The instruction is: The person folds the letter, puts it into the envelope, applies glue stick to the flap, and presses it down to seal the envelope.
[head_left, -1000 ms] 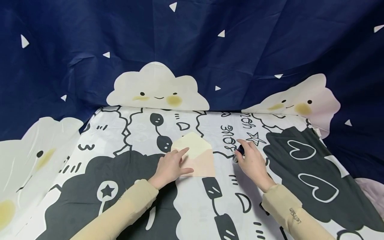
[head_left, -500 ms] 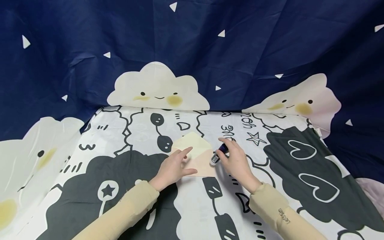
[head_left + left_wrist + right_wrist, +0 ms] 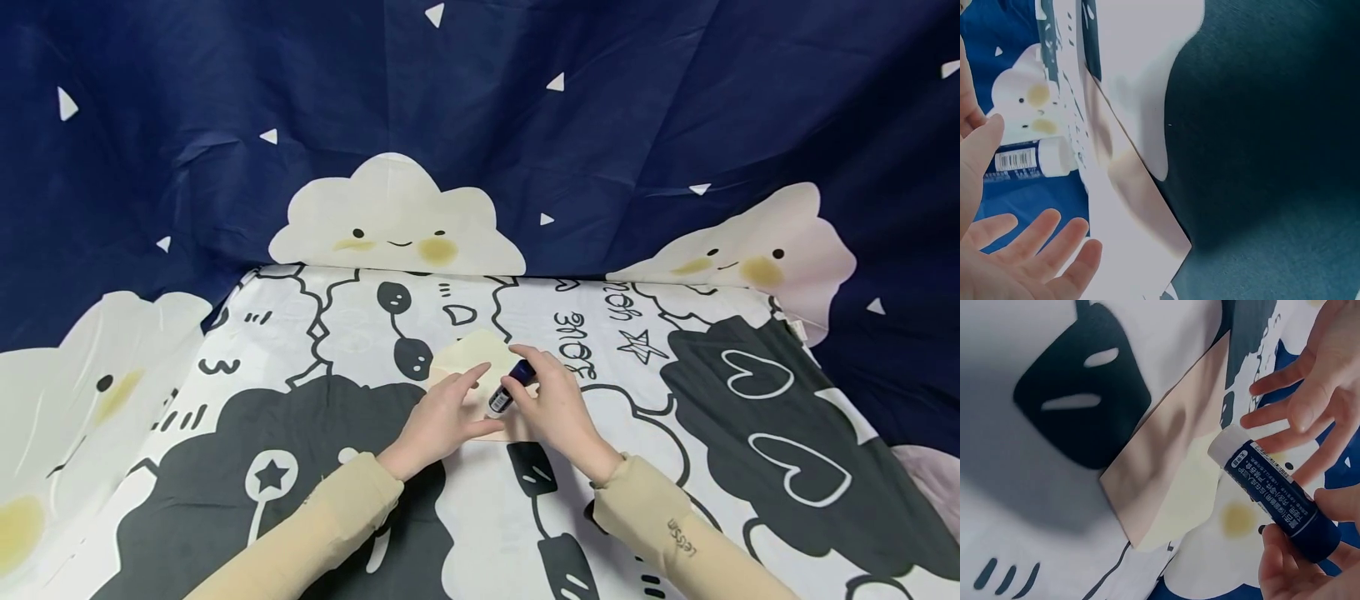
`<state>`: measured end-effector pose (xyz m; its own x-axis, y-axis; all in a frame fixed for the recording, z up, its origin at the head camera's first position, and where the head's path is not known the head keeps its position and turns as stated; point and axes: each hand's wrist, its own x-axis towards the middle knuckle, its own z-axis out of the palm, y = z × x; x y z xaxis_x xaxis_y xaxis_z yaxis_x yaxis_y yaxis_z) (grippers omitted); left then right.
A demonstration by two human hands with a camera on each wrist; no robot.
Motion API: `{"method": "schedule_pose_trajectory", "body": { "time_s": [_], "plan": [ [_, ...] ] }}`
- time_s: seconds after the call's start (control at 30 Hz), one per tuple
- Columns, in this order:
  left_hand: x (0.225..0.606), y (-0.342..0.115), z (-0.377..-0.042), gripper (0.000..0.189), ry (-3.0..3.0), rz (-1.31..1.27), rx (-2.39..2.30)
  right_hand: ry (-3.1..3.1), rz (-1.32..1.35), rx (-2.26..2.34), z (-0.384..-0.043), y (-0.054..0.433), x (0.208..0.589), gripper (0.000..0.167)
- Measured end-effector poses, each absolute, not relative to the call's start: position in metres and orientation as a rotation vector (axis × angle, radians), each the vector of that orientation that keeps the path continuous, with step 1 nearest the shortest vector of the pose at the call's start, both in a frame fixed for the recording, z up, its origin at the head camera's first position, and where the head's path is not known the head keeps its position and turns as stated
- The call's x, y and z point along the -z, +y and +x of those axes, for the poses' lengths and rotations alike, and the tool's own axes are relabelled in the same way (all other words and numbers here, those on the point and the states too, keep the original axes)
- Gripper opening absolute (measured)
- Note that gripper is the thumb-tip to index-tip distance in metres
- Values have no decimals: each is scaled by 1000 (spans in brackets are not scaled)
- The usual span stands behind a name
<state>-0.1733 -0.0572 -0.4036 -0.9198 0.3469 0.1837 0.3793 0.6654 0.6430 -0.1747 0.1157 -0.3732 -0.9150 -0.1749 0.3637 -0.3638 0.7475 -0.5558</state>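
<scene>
Holding a glue stick (image 3: 1277,495) over an open envelope (image 3: 1172,450).

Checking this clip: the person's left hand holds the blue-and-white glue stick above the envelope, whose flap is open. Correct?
Wrong hand: the right hand, not the left hand, holds the blue-and-white glue stick above the envelope, whose flap is open. The head view shows it.

**Navy cloth (image 3: 480,75) and smiling clouds (image 3: 397,217) face you**

Small white triangles (image 3: 556,82) dot the cloth ahead of you. Below you lies a printed sheet (image 3: 480,533): outlined hearts (image 3: 757,375) on a dark patch (image 3: 720,433) to your right, a dark star (image 3: 270,475) to your left.
</scene>
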Motion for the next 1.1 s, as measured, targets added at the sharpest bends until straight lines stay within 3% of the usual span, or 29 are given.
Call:
{"method": "schedule_pose_trajectory", "body": {
  "time_s": [1.1],
  "plan": [
    [381, -56, -157, 55, -2592, -718, 1194, -2591, 459, -1272, -159, 113, 348, 42]
  ]
}}
